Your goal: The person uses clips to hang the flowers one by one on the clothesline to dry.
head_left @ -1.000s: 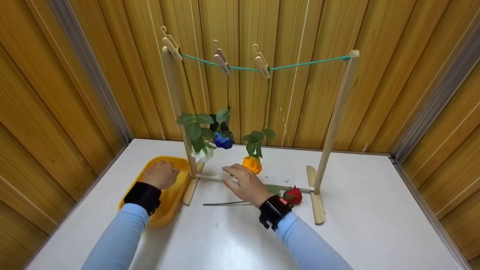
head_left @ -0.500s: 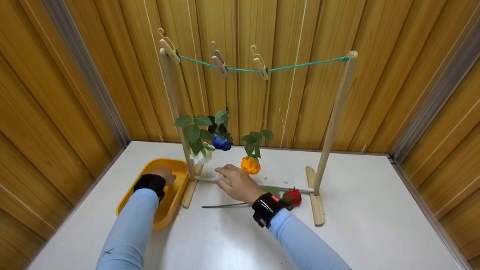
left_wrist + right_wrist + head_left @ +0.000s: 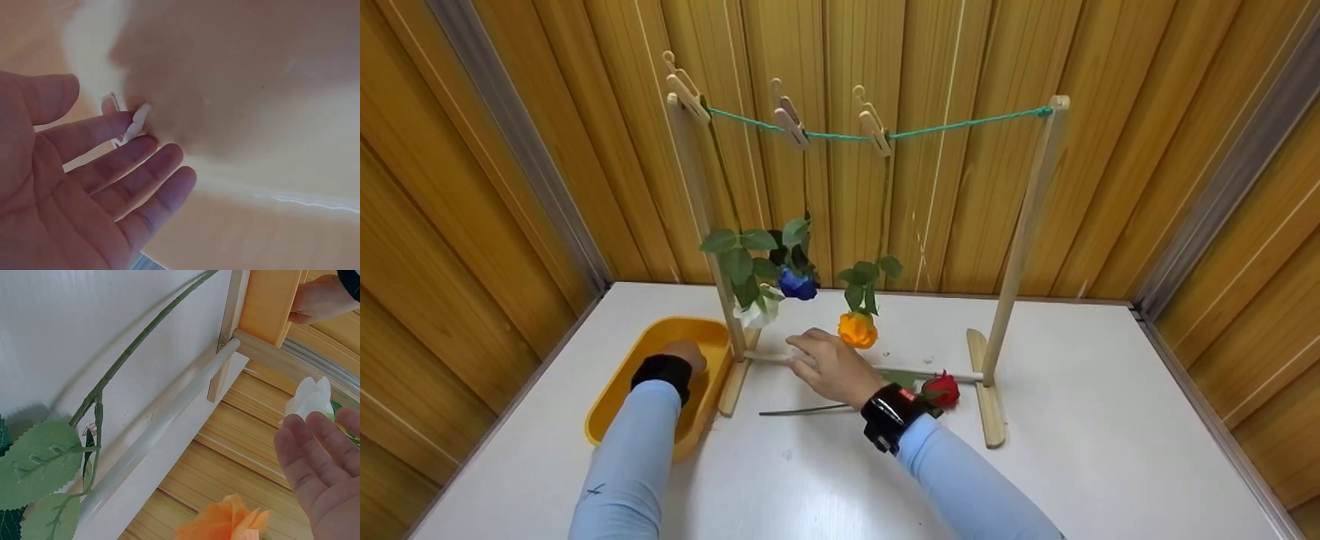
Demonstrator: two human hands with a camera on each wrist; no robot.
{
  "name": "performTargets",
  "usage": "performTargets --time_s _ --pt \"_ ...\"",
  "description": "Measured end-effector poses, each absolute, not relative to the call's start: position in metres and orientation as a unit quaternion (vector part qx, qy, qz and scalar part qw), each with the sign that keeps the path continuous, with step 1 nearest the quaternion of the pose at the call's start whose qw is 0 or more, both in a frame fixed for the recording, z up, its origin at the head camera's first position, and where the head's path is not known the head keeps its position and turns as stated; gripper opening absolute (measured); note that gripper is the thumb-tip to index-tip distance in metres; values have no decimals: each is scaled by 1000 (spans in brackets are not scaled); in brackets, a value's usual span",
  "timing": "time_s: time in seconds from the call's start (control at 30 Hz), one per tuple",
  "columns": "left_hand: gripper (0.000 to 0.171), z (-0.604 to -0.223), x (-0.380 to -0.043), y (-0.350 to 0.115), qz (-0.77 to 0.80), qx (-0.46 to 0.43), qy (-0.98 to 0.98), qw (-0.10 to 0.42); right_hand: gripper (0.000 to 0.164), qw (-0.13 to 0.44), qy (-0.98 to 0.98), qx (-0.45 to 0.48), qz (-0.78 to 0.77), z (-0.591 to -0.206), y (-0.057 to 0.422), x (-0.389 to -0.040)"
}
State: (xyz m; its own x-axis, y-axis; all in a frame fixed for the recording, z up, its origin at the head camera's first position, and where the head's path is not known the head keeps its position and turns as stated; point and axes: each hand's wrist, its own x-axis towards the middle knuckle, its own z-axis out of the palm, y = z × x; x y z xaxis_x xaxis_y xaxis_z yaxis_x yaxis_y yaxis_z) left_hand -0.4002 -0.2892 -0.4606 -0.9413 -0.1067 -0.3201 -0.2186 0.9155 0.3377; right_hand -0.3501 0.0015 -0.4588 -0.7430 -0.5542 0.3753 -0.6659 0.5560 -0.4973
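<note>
My left hand (image 3: 684, 355) is down inside the yellow plastic basket (image 3: 607, 397). In the left wrist view its fingers are extended and slightly bent, the index and middle fingertips beside a pale clothespin (image 3: 136, 122) on the basket floor, which they partly cover; the thumb stays apart from it. With loosely bent fingers, my right hand (image 3: 834, 369) holds nothing above the table near the orange rose (image 3: 858, 330). A red rose (image 3: 941, 391) lies on the table, its stem passing beneath my right hand and wrist.
Between the posts of a wooden stand (image 3: 1027, 225) runs a green string (image 3: 952, 129). Clothespins (image 3: 874, 132) on it hold the orange rose, a blue rose (image 3: 797, 283) and a white rose (image 3: 757, 309) upside down. Wood-patterned panels surround the white table (image 3: 1095, 405).
My left hand has gone lower and deeper into the basket, its fingers now mostly hidden from the head view. The right hand has shifted slightly left and stays above the table.
</note>
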Motion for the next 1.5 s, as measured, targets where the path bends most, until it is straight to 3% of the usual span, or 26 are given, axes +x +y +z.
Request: performTargets --time_s 0.13,0.37,1.07,1.27,1.5 --pt "26 -458 -404 -292 154 -26 981 118 35 87 -878 347 319 -460 2 -350" --pt "35 -452 -406 -291 169 -10 984 50 33 88 -876 342 330 -466 5 -351" --pt "12 -404 -330 -230 239 105 955 -141 26 125 -834 336 419 -488 30 -342" --pt "4 -409 -311 -202 278 147 933 -176 29 119 -829 321 442 -490 38 -335" --pt "13 -421 -292 -175 301 194 917 -176 38 117 -830 312 448 -495 48 -327"
